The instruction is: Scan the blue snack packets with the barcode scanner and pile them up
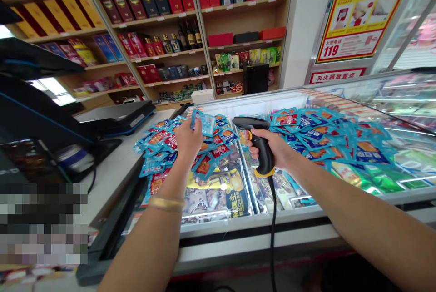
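My left hand (189, 136) is closed on a small blue snack packet (205, 123), its pale printed side facing me. Beneath it lies a loose heap of similar blue and red packets (159, 141) on the glass top of a freezer. In my right hand (272, 144), fingers wrapped round the grip, is a black barcode scanner (264, 153) with yellow trim. The scanner's head points left, toward the held packet but apart from it. A second heap of packets (315, 131) spreads over the glass to the right, beyond my right hand.
The chest freezer (238, 237) shows bagged goods under its glass. The scanner's black cable (273, 237) hangs over its front edge. At left is a counter (117, 165) with a dark checkout machine and a scale (117, 117). Shelves (163, 17) of boxes and bottles stand behind.
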Action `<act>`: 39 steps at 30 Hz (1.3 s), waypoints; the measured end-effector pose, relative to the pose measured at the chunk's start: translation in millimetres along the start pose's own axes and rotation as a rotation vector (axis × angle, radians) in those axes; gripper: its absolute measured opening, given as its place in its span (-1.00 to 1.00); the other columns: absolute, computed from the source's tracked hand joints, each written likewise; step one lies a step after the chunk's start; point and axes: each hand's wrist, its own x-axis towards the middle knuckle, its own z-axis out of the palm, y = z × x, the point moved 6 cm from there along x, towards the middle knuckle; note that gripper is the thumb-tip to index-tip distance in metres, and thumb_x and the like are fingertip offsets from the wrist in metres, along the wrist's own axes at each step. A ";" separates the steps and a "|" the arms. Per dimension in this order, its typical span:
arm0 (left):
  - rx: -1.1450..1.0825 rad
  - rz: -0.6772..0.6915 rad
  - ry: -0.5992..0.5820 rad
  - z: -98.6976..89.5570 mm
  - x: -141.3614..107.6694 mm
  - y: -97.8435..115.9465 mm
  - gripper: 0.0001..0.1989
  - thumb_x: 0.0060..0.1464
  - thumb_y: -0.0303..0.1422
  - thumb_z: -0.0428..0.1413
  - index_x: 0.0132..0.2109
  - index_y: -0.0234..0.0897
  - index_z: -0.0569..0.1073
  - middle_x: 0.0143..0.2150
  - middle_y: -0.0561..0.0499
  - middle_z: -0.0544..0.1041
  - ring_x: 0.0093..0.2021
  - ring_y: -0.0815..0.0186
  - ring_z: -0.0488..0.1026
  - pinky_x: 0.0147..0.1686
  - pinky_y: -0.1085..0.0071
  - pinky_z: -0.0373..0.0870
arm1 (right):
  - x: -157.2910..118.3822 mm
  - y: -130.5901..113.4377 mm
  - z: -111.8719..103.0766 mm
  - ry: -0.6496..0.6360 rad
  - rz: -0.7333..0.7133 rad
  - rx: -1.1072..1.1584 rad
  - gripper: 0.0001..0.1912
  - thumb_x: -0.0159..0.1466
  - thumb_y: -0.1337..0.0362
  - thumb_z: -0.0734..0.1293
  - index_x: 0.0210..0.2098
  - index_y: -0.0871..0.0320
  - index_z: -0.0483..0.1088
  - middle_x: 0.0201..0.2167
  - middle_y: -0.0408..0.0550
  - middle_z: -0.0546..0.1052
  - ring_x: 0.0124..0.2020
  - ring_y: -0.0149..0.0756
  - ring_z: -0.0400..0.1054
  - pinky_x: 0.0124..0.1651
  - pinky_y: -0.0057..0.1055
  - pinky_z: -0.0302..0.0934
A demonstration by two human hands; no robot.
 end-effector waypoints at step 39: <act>-0.184 -0.090 0.019 8.5 -3.6 -12.4 -0.64 -0.05 -0.21 0.15 -0.19 -0.38 0.61 -0.62 0.13 0.36 -0.62 0.44 0.19 -0.59 0.51 0.13 | -5.3 9.3 8.1 -0.094 0.058 -0.265 -0.74 0.09 0.17 0.43 -0.44 0.21 0.33 -0.57 -0.17 0.35 -0.66 -0.51 0.18 -0.62 -0.52 0.11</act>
